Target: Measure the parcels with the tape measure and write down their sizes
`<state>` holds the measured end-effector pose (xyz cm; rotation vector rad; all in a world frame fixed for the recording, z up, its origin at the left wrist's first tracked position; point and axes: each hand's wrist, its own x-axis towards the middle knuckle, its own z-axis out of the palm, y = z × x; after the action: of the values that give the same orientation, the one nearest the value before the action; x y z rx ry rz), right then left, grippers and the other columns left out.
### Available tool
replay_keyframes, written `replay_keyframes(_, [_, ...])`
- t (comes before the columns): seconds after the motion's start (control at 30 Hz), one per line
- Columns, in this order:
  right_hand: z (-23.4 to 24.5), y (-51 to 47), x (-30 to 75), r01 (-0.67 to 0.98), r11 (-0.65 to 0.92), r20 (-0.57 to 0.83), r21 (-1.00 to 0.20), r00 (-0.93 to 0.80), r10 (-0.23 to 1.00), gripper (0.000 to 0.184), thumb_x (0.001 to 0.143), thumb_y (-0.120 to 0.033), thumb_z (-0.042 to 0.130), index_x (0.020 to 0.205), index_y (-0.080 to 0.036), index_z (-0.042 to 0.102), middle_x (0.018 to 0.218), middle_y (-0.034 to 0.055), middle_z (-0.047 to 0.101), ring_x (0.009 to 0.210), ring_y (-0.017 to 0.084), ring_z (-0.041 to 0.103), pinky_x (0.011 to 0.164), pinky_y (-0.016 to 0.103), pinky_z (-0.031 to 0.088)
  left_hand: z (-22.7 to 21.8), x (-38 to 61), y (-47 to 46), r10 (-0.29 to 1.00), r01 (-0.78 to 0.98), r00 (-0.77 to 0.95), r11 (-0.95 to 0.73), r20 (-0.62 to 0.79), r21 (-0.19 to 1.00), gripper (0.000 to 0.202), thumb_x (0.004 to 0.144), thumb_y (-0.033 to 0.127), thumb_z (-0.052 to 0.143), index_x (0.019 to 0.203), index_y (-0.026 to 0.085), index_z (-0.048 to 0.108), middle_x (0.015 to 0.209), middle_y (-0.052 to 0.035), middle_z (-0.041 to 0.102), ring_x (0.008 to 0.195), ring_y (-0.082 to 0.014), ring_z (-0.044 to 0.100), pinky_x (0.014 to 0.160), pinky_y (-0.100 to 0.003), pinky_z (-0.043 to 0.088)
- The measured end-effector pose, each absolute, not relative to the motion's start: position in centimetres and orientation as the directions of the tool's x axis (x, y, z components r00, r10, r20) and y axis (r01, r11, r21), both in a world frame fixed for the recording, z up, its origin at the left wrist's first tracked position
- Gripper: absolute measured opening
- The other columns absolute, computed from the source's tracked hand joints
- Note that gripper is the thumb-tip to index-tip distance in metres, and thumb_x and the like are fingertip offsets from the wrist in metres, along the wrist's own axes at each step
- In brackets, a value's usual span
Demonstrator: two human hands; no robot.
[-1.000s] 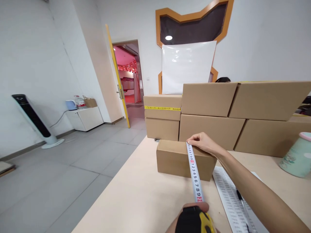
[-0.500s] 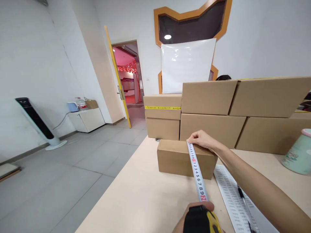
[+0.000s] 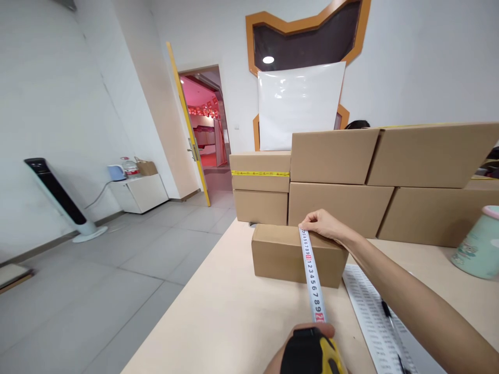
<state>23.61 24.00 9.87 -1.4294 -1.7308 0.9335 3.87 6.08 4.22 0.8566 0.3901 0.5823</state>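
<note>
A small brown cardboard box (image 3: 280, 257) sits on the table in front of me. My right hand (image 3: 323, 226) reaches in from the right, its fingers pinching the end of the tape measure's blade (image 3: 312, 275) at the box's far top edge. From there the white, numbered blade runs across the box top and over its front edge towards me. At the bottom, my left hand (image 3: 325, 329) is wrapped round the black and yellow tape measure (image 3: 306, 353). Part of that hand is hidden behind the case.
Larger cardboard boxes (image 3: 339, 205) are stacked behind the small box. To the right lie printed sheets (image 3: 366, 311) with a pen (image 3: 392, 322) on them, and a green cup (image 3: 477, 244) stands farther right. The table's left edge borders the grey floor (image 3: 128, 301).
My left hand has moved slightly left with the tape measure case, swinging the near end of the blade left. My right hand stays at the box's far edge.
</note>
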Motion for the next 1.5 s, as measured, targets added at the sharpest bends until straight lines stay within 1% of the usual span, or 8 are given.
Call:
replay_keyframes(0.13, [10.0, 23.9, 23.5, 0.487, 0.131, 0.067, -0.864, -0.148, 0.987, 0.023, 0.063, -0.037, 0.069, 0.056, -0.017, 0.061, 0.059, -0.0005, 0.063, 0.056, 0.012, 0.053, 0.053, 0.023, 0.039, 3.9, 3.6, 6.4, 0.613, -0.307, 0.785, 0.512, -0.09, 0.802, 0.068, 0.072, 0.056, 0.056, 0.126, 0.018, 0.044, 0.082, -0.0074, 0.062, 0.089, -0.0285, 0.065, 0.09, -0.05, 0.043])
replay_keyframes(0.63, [9.9, 23.9, 23.6, 0.492, 0.136, 0.073, -0.86, -0.145, 0.987, 0.022, 0.063, -0.036, 0.068, 0.057, -0.017, 0.06, 0.06, 0.0001, 0.063, 0.057, 0.012, 0.054, 0.054, 0.023, 0.04, 3.2, 3.0, 6.5, 0.605, -0.345, 0.796, 0.477, -0.017, 0.809, 0.06, 0.076, 0.047, 0.057, 0.126, 0.018, 0.045, 0.082, -0.0067, 0.063, 0.097, -0.0275, 0.062, 0.096, -0.049, 0.039])
replay_keyframes(0.9, [9.8, 23.7, 23.4, 0.485, 0.153, 0.086, -0.861, -0.157, 0.984, 0.022, 0.064, -0.036, 0.068, 0.056, -0.017, 0.06, 0.06, -0.0001, 0.064, 0.059, 0.013, 0.055, 0.056, 0.024, 0.042, 4.0, 2.9, 6.0, 0.627, -0.32, 0.776, 0.486, -0.07, 0.813, 0.06, 0.077, 0.051, 0.056, 0.125, 0.018, 0.044, 0.081, -0.0058, 0.065, 0.094, -0.0262, 0.064, 0.097, -0.047, 0.038])
replay_keyframes(1.07, [11.3, 22.8, 24.1, 0.428, 0.237, 0.205, -0.872, -0.119, 0.971, 0.022, 0.068, -0.037, 0.068, 0.061, -0.017, 0.063, 0.065, 0.0024, 0.067, 0.064, 0.015, 0.059, 0.062, 0.026, 0.046, 5.0, 1.2, 6.3, 0.66, -0.249, 0.733, 0.484, -0.164, 0.839, 0.053, 0.08, 0.041, 0.057, 0.126, 0.016, 0.045, 0.085, -0.007, 0.066, 0.09, -0.0219, 0.064, 0.093, -0.041, 0.039])
replay_keyframes(1.2, [14.5, 19.5, 26.2, 0.324, 0.357, 0.409, -0.876, 0.107, 0.906, 0.021, 0.07, -0.038, 0.07, 0.078, -0.019, 0.069, 0.079, 0.0035, 0.07, 0.076, 0.016, 0.062, 0.074, 0.029, 0.048, 5.1, -1.2, 7.3, 0.762, -0.092, 0.612, 0.337, -0.214, 0.937, 0.07, 0.079, 0.034, 0.059, 0.141, 0.026, 0.025, 0.104, -0.0069, 0.064, 0.084, -0.0175, 0.061, 0.085, -0.035, 0.043])
replay_keyframes(1.3, [15.1, 15.3, 26.6, 0.353, 0.419, 0.502, -0.836, 0.187, 0.844, 0.02, 0.07, -0.038, 0.071, 0.082, -0.023, 0.071, 0.082, 0.0029, 0.07, 0.078, 0.018, 0.063, 0.074, 0.031, 0.049, 5.5, -2.1, 8.0, 0.779, 0.124, 0.585, 0.19, -0.227, 0.974, 0.076, 0.082, 0.035, 0.048, 0.146, 0.033, 0.006, 0.115, -0.0067, 0.061, 0.079, -0.0154, 0.059, 0.08, -0.035, 0.045])
replay_keyframes(1.4, [13.0, 10.6, 24.8, 0.383, 0.426, 0.495, -0.82, 0.102, 0.863, 0.012, 0.074, -0.036, 0.069, 0.078, -0.024, 0.069, 0.076, 0.0021, 0.067, 0.073, 0.017, 0.062, 0.068, 0.031, 0.049, 6.5, -1.2, 8.0, 0.77, 0.339, 0.614, -0.062, -0.171, 0.939, 0.08, 0.08, 0.038, 0.044, 0.146, 0.034, -0.001, 0.127, -0.0084, 0.054, 0.082, -0.0183, 0.059, 0.077, -0.036, 0.045])
replay_keyframes(1.5, [9.3, 6.9, 22.8, 0.431, 0.411, 0.413, -0.803, -0.093, 0.906, 0.011, 0.083, -0.031, 0.06, 0.076, -0.026, 0.067, 0.077, 0.0009, 0.066, 0.072, 0.016, 0.06, 0.066, 0.029, 0.047, 7.3, 0.9, 7.5, 0.743, 0.507, 0.664, -0.365, -0.084, 0.781, 0.108, 0.065, 0.04, 0.058, 0.145, 0.029, -0.014, 0.124, -0.012, 0.054, 0.085, -0.0262, 0.057, 0.077, -0.045, 0.044])
